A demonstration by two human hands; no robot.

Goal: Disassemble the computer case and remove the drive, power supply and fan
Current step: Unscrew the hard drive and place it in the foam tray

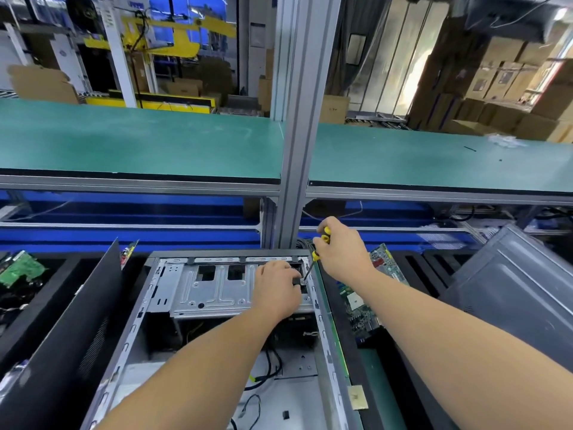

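left fingers beside screwdriver tip on drive cage.

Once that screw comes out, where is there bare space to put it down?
The green shelf behind the case is mostly bare, either side of the grey post. Beside the case it is crowded: black panel left, circuit boards and grey cover right.

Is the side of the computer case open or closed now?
Open. The computer case lies with no panel on top: its metal drive bracket and loose cables show inside.
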